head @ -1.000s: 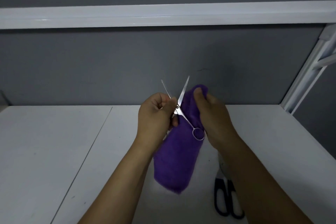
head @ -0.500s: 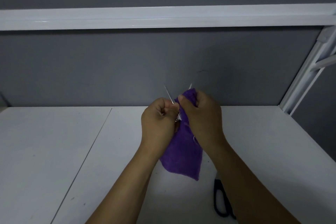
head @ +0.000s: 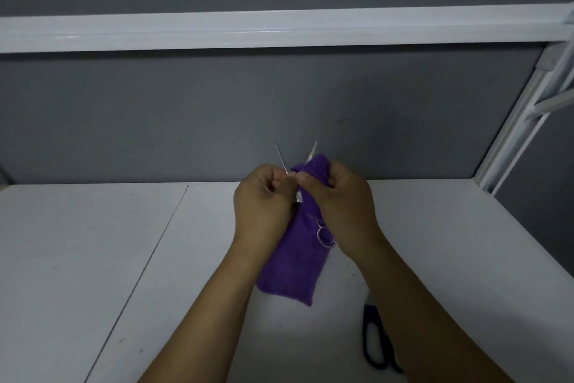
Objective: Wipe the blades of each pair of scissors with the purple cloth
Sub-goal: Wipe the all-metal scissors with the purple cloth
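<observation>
My left hand (head: 264,205) grips a thin silver pair of scissors (head: 324,235) above the table, its blades spread in a V and pointing up. One bare blade tip rises above my left fist. My right hand (head: 337,205) pinches the purple cloth (head: 290,261) around the other blade, with only that blade's tip showing above the fabric. The cloth hangs down between my wrists, and one silver finger ring lies against it. A second pair of scissors with black handles (head: 374,342) lies on the table at the lower right, partly hidden by my right forearm.
The white table (head: 93,258) has a seam running diagonally on its left half. A grey wall stands behind it, a white shelf rail (head: 279,28) runs overhead, and a white frame post (head: 521,121) slants at the right.
My right hand closed the cloth over the right blade, moved in toward my left hand, then slid slightly up the blade. The silver finger ring, hidden half a second ago, shows again.
</observation>
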